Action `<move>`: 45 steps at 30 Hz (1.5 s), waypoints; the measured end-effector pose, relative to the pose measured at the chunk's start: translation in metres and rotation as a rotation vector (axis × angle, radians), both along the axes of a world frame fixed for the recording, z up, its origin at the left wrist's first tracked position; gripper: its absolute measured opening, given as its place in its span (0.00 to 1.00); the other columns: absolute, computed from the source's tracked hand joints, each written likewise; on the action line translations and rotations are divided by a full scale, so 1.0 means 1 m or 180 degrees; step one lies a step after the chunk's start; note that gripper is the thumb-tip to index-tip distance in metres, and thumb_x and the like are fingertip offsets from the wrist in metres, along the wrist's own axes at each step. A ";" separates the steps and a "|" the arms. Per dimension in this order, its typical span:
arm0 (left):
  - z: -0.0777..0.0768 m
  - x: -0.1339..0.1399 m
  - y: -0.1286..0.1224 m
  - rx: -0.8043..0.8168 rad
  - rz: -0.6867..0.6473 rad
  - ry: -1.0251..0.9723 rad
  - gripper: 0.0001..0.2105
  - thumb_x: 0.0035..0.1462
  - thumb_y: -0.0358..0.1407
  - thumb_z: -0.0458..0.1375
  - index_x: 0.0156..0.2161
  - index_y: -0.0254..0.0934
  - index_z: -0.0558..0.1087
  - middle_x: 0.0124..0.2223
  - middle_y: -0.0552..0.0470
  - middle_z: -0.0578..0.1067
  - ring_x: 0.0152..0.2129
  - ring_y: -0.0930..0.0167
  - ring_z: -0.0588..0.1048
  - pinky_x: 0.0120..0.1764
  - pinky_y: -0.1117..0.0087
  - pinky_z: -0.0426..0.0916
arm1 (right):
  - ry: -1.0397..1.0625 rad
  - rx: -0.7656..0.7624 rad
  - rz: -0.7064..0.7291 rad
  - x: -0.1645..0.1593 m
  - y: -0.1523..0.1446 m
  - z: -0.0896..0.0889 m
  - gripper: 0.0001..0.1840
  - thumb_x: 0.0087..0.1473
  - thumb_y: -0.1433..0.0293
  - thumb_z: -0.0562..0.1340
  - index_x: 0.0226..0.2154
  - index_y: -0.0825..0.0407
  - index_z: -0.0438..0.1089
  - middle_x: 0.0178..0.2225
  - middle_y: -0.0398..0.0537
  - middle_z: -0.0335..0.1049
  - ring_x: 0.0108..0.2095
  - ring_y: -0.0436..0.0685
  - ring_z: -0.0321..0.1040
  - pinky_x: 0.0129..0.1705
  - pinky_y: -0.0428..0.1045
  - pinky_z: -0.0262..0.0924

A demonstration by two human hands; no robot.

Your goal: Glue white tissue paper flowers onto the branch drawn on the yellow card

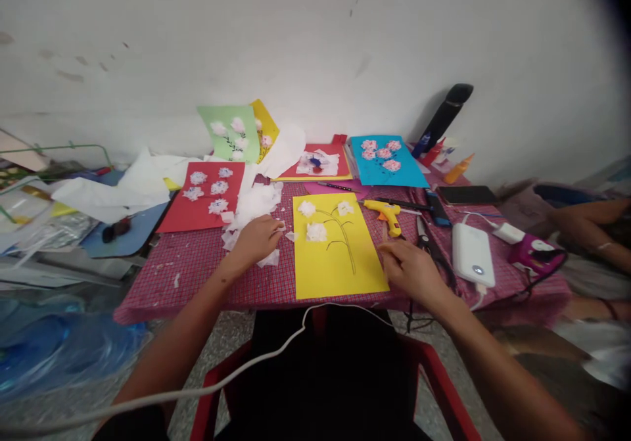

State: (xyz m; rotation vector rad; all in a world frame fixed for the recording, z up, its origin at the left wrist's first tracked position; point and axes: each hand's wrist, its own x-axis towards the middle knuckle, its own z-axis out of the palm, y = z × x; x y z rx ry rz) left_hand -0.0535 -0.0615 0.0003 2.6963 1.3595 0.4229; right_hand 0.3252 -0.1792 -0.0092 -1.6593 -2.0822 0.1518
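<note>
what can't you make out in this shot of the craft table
Head view, the only one:
- Left hand: its fingertips are bent into the white tissue scraps, so any grip is hidden.
- Right hand: motion blur; whether it holds anything is unclear.
- Scissors: partly covered by the right hand.
- Another person's arm: cut off by the right edge, blurred.
- Yellow sheet: stem lines are faint.

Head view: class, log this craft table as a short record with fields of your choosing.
Surface: checked cloth
Centre: yellow sheet bearing three white paper flowers on drawn stems
Left hand: on white tissue scraps
Right hand: at the sheet's right edge, holding nothing clearly visible
Nearby: yellow glue gun, white power bank
</note>
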 end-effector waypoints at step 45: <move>0.021 0.081 -0.051 -0.2514 0.0085 -0.2775 0.10 0.47 0.32 0.62 0.38 0.36 0.74 0.31 0.54 0.78 0.27 0.73 0.76 0.33 0.71 0.70 | 0.3778 0.0017 -0.0044 -0.095 -0.003 0.017 0.15 0.63 0.58 0.62 0.38 0.52 0.75 0.31 0.46 0.75 0.22 0.49 0.69 0.25 0.47 0.65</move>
